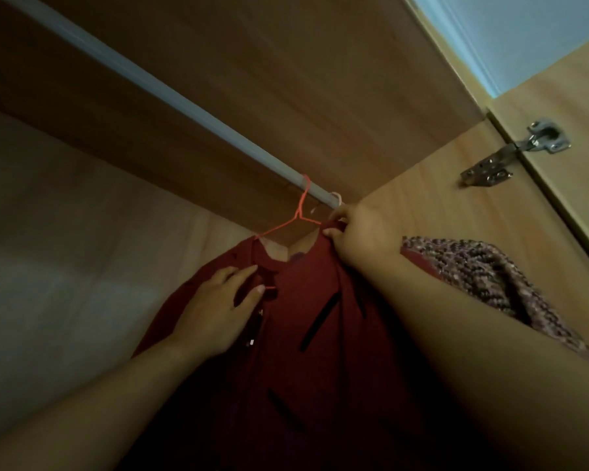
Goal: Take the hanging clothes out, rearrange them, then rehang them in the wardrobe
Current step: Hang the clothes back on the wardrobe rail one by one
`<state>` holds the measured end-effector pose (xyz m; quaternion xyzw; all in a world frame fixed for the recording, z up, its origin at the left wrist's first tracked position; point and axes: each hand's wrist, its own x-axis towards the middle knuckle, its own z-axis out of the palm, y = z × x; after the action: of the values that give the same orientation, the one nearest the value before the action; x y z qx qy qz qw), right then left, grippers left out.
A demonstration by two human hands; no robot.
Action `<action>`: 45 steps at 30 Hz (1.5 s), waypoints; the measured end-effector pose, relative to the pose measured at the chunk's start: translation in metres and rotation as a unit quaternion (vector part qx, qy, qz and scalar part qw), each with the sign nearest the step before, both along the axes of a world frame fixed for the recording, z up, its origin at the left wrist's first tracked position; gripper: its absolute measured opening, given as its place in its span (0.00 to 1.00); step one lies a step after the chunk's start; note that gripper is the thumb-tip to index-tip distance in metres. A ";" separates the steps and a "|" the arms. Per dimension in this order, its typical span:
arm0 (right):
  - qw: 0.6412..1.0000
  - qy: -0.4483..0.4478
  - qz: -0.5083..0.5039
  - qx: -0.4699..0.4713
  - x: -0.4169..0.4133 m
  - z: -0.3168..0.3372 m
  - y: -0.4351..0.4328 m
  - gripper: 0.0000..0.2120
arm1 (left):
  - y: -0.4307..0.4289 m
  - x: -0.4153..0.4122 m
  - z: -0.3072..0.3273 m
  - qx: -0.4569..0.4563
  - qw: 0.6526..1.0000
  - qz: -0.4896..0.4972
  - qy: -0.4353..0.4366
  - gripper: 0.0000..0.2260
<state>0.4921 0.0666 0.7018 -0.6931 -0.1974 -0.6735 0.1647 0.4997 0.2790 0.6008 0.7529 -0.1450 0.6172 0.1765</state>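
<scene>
While we are facing the wardrobe rail (150,81), right fingers (337,237) pinching the red garment (306,277), left fingers (242,271) resting released, garment bottom cut off.

A garment (320,334) is hung on a hanger (300,212), hooked over a rail (184,96) just above and left of the fingers of the right hand (361,232), by which the garment's shoulder is pinched. Its front is touched by the fingertips of the left hand (215,311), below the hanger. A second garment (483,273) is draped right of the right hand's fingers, with a hinge (517,151) mounted above it.
</scene>
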 end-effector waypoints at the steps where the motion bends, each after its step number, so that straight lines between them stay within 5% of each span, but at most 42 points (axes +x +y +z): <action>1: 0.999 -0.026 -0.037 -0.001 -0.001 -0.009 0.000 0.10 | -0.002 0.003 -0.008 0.002 1.000 -0.002 0.003 0.23; 5: 0.990 -0.061 -0.124 -0.036 -0.013 -0.056 -0.003 0.19 | -0.014 0.003 -0.041 -0.002 1.000 0.003 -0.001 0.27; 18: 0.986 0.088 -0.075 -0.116 -0.050 -0.303 -0.036 0.28 | -0.042 -0.058 -0.219 0.100 0.988 0.015 0.118 0.33; 27: 0.933 0.319 -0.053 -0.157 -0.159 -0.489 -0.091 0.28 | -0.079 -0.124 -0.373 0.166 0.953 -0.122 0.223 0.27; 38: 0.831 0.534 -0.159 -0.004 -0.366 -0.689 -0.180 0.24 | -0.211 -0.237 -0.564 0.270 0.823 -0.327 0.378 0.25; 45: 0.732 0.596 -0.267 0.197 -0.515 -0.772 -0.222 0.26 | -0.320 -0.352 -0.649 0.350 0.660 -0.456 0.484 0.28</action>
<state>-0.0231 -0.1554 -0.0700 -0.9283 0.2713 -0.1627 0.1952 0.1478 -0.0413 -0.0484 0.7913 -0.5695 -0.0878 0.2045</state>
